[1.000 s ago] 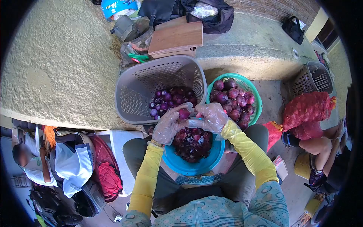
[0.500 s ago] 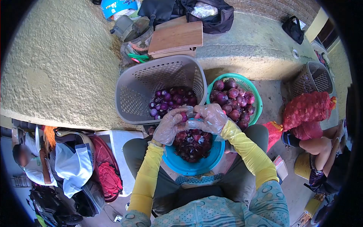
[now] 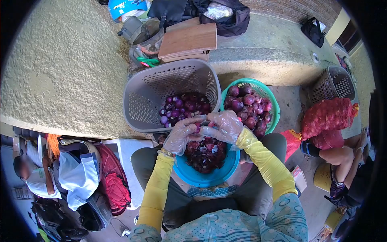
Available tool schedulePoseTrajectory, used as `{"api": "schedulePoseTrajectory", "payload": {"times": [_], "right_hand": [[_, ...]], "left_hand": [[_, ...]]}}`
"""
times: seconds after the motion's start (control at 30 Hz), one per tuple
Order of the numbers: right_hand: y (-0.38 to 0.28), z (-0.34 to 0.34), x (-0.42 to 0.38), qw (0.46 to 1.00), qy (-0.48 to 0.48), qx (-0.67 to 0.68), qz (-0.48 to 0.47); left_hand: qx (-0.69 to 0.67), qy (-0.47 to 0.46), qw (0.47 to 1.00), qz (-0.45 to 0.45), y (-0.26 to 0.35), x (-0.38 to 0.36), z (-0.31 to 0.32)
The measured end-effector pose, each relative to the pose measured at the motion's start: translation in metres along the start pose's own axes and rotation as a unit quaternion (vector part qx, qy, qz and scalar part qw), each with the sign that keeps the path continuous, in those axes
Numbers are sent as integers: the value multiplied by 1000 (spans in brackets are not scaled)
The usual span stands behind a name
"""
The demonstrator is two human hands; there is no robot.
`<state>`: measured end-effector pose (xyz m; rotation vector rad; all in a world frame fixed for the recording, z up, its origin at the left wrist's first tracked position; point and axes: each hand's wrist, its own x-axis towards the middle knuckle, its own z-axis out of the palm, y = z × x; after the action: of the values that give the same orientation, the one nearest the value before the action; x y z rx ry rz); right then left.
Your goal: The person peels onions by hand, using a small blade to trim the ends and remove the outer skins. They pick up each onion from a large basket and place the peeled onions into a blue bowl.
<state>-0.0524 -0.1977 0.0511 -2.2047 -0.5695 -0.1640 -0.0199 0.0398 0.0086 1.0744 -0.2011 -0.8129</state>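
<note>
Above the blue basin [image 3: 186,177] my two hands meet, both in clear plastic gloves. My left hand [image 3: 182,135] is closed around a red onion [image 3: 197,127], mostly hidden by the fingers. My right hand [image 3: 225,126] is closed with its fingertips against that onion; whether a small tool is in it is hidden. Onion skins and scraps [image 3: 205,157] fill the basin below. Shiny peeled red onions [image 3: 181,107] lie in the grey perforated basket [image 3: 155,88] beyond my left hand. Unpeeled red onions [image 3: 249,105] fill the green basket [image 3: 275,103] beyond my right hand.
Red mesh sacks of onions [image 3: 328,117] and another grey basket [image 3: 332,82] stand at the right, near a seated person's leg [image 3: 342,159]. Wooden boards [image 3: 188,40] and bags [image 3: 225,16] rest on the ledge. At the left are another person [image 3: 38,177] and a white cloth [image 3: 78,177].
My fingers have shifted slightly around the onion, which is more covered now. My right fingertips have moved a little left and down. The baskets and basin have stayed put.
</note>
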Motion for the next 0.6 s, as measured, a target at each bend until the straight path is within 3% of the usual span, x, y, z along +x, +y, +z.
{"api": "schedulePoseTrajectory", "payload": {"times": [0.6], "right_hand": [[4, 3, -2, 999, -16, 10, -29]], "left_hand": [[-17, 15, 1000, -3, 2, 2, 5]]}}
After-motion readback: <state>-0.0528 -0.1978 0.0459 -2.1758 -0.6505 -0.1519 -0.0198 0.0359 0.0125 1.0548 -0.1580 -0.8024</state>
